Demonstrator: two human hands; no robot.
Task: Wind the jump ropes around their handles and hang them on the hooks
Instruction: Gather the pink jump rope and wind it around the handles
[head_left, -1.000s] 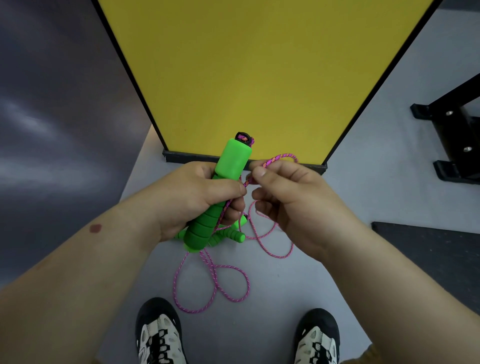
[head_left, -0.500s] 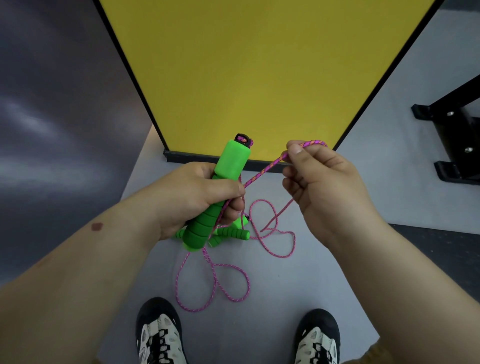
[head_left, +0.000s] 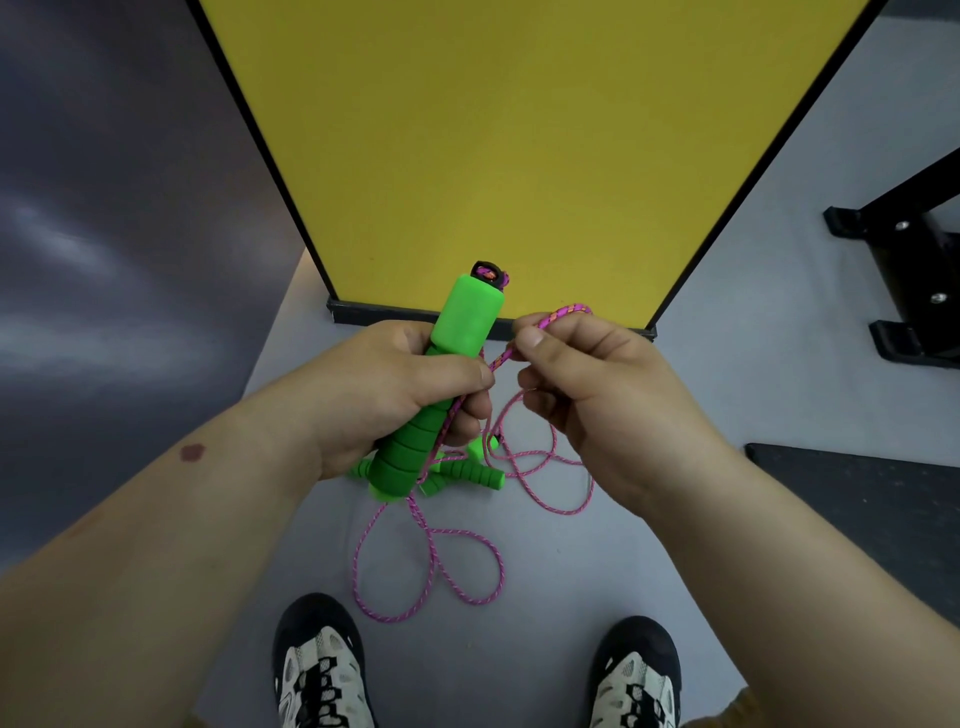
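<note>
Left hand: the left hand (head_left: 395, 395) is wrapped tight around the bright green foam-grip jump rope handle (head_left: 441, 379), tilted up toward the yellow board (head_left: 519, 130).
Right hand: the right hand (head_left: 597, 395) pinches the pink braided rope (head_left: 558, 314) between thumb and forefinger, just beside the handle.
Rope: loose loops trail on the grey floor (head_left: 519, 649).
Below: more green handles (head_left: 467, 470) lie on the floor.

The left hand (head_left: 395, 395) hides the green handle's (head_left: 441, 374) middle.
</note>
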